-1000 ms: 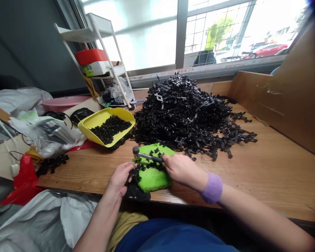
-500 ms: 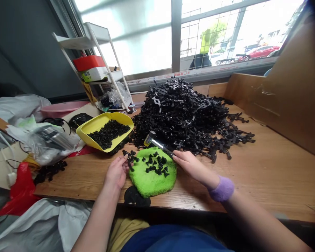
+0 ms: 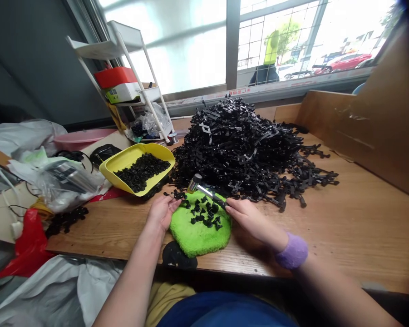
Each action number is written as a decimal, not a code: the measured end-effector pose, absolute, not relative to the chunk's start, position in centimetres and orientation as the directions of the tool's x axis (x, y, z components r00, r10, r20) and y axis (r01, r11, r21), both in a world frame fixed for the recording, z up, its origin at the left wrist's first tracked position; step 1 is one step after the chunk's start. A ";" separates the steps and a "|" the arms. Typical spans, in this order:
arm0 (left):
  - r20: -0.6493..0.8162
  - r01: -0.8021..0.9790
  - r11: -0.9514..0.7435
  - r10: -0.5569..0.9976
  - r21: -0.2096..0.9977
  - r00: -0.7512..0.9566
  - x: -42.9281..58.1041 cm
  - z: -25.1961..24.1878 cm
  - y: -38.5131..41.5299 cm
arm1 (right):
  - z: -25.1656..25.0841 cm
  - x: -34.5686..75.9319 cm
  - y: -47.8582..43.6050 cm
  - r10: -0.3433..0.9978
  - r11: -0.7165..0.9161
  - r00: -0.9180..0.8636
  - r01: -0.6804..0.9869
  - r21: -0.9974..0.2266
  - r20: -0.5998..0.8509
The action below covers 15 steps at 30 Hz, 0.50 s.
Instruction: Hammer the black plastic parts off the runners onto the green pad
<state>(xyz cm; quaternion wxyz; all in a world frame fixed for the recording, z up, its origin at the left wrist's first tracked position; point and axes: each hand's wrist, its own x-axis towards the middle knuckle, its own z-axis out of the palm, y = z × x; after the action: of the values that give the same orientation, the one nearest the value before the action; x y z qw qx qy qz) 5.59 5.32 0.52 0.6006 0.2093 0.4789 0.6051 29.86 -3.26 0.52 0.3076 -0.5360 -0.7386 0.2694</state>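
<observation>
My left hand (image 3: 162, 212) is closed on a black plastic piece (image 3: 177, 195) with small knobs, held over the left edge of a fuzzy green cloth pad (image 3: 199, 240). In my right hand (image 3: 242, 213) is a small hammer (image 3: 206, 190) with a dark handle, a metal shaft and a head that is dark on one end and yellowish on the other. The hammer head hovers near the pad's far edge, beside the held piece. Several loose black knob-like parts (image 3: 207, 213) lie on the pad.
Behind the pad rises a big heap of black plastic pieces (image 3: 238, 150). A yellow scoop-shaped tray (image 3: 110, 175) with small black parts stands left of it. Further left are a white shelf rack (image 3: 122, 45), plastic bags and a red bag (image 3: 29, 243). A cardboard sheet (image 3: 377, 122) stands at right.
My left hand has shifted right and slightly up, turning the black plastic piece from hanging down to nearly level near the hammer head. The view has tilted slightly; my right hand keeps its hold.
</observation>
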 end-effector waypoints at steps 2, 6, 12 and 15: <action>-0.324 -0.523 0.185 0.927 0.832 -0.187 5.6 0.4 5.3 | 0.5 29.8 -3.3 0.957 0.283 -0.239 0.629 -0.724 0.167; -0.317 -0.521 0.180 0.930 0.834 -0.186 5.5 0.2 5.3 | 0.7 29.7 -3.4 0.952 0.299 -0.250 0.628 -0.718 0.178; -0.280 -0.521 0.141 0.940 0.842 -0.198 5.4 -0.1 5.1 | 1.1 29.4 -3.8 0.942 0.332 -0.260 0.643 -0.690 0.211; -0.255 -0.523 0.118 0.946 0.844 -0.199 5.4 -0.1 4.9 | 1.3 29.2 -4.0 0.942 0.329 -0.280 0.676 -0.660 0.184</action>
<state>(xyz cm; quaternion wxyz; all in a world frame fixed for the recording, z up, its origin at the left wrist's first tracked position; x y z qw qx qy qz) 5.45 4.92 -0.11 0.5894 0.2299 0.4598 0.6231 29.24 -3.99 1.27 0.2830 -0.5291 -0.7646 0.2355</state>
